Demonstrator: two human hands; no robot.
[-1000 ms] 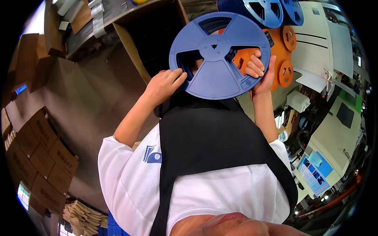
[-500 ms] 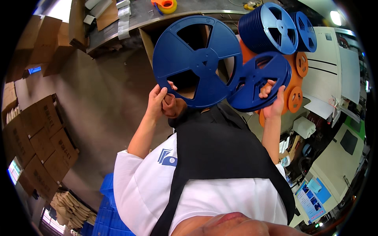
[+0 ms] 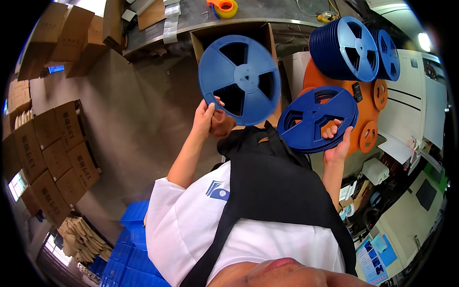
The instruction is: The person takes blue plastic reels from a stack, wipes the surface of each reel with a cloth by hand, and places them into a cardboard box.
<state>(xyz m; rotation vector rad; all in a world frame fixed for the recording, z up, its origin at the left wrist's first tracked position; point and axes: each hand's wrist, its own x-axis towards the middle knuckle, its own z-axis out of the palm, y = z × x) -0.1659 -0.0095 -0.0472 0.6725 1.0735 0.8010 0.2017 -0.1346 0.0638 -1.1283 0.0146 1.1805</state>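
A blue plastic reel (image 3: 246, 74) with cut-out windows is held up by its lower left rim, where my left hand (image 3: 206, 117) pinches it. Behind that reel stands an open cardboard box (image 3: 195, 45), partly hidden. My right hand (image 3: 338, 143) grips the lower right side of a short stack of blue reels (image 3: 318, 117), fingers through a window and thumb at the outer edge. The two lots of reels are apart. Beyond the stack, a tall row of blue reels (image 3: 358, 48) and a further reel group (image 3: 388, 55) rest on an orange support (image 3: 315, 76).
A grey workbench (image 3: 267, 12) runs along the far side, bearing a tape dispenser (image 3: 224, 7). Cardboard cartons (image 3: 57, 158) are piled at left. Blue crates (image 3: 131, 253) stand at lower left. A small black device (image 3: 356, 92) lies on the orange support.
The reel in my left hand has moved away from me, toward the box, and now hangs apart from the stack. The stack in my right hand lies flatter. The view has shifted slightly.
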